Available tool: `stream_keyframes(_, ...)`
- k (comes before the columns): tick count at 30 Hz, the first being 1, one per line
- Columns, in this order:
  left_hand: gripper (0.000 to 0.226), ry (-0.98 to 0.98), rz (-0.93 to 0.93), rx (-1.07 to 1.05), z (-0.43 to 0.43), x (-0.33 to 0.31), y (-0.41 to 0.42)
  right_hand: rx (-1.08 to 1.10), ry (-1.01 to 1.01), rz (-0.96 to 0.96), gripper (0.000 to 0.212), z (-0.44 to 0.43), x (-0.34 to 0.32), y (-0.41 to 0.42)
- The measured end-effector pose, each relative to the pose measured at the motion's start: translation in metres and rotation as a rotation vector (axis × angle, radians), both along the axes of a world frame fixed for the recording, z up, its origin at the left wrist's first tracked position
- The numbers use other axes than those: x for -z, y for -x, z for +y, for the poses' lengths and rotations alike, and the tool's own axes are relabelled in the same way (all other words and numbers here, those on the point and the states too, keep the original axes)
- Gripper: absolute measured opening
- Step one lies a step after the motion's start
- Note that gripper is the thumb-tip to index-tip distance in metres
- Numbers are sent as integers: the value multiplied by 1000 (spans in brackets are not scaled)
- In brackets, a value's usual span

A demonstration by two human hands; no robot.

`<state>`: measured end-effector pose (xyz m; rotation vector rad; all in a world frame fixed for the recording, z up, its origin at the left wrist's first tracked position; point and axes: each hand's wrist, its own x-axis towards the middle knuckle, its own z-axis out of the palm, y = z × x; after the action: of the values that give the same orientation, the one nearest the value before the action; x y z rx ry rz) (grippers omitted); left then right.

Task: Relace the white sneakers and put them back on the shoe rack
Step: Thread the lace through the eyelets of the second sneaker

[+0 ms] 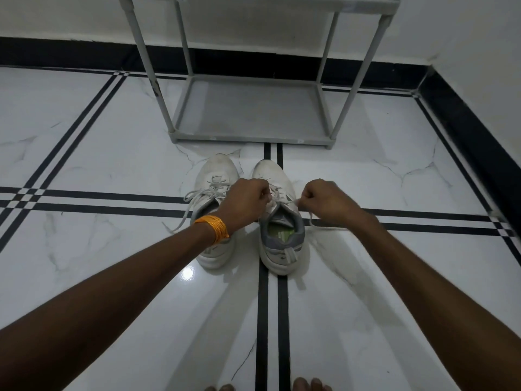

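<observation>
Two white sneakers stand side by side on the floor, toes pointing away from me. The left sneaker [215,176] has loose laces trailing off to its left. Over the right sneaker [282,235], my left hand [245,200] pinches one end of its lace [311,221] and my right hand [324,201] pinches the other end, pulling them apart above the tongue. The grey shoe rack [251,108] stands just beyond the shoes; its bottom shelf holds nothing.
White marble floor with black inlay lines. A white wall with black skirting runs behind the rack and along the right side. My toes [310,385] show at the bottom edge. An orange bangle [214,227] circles my left wrist.
</observation>
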<state>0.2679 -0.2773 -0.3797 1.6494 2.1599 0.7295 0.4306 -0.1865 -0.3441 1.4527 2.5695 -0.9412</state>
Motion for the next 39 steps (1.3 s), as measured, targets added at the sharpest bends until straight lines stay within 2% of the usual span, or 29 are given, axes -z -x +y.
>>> stream_keyframes(6, 12, 17, 116, 56, -3, 9, 3, -78, 4, -358, 17, 16, -1, -26)
stream_keyframes(9, 13, 10, 153, 62, -2, 10, 2, -79, -43, -407, 21, 10, -2, -19)
stream_keyframes(12, 12, 17, 138, 48, -1, 10, 3, -66, -108, -424, 7, 7, -3, -15)
stream_keyframes(15, 12, -3, 118, 62, -4, 12, 4, -70, -85, -272, 22, 7, -1, -9)
stream_keyframes(18, 17, -45, 104, 124, -7, 12, 0, -112, -30, -81, 29, -7, 2, 5)
stream_keyframes(22, 16, -34, 93, 115, -2, 14, -3, -62, -143, -11, 20, -18, 14, 14)
stream_keyframes(27, 4, -28, -1, 70, -3, 15, 4, -24, -92, 157, 10, -12, 17, 7)
stream_keyframes(31, 7, -52, 104, 89, -4, 11, 3, -109, -257, 139, 8, -10, 22, 3)
stream_keyframes(35, 4, 9, 281, 172, -3, 3, 4, -85, -315, 112, 8, -14, 33, -3)
stream_keyframes(39, 6, 23, 321, 184, -6, 8, 10, -118, -357, 47, 7, -17, 35, -4)
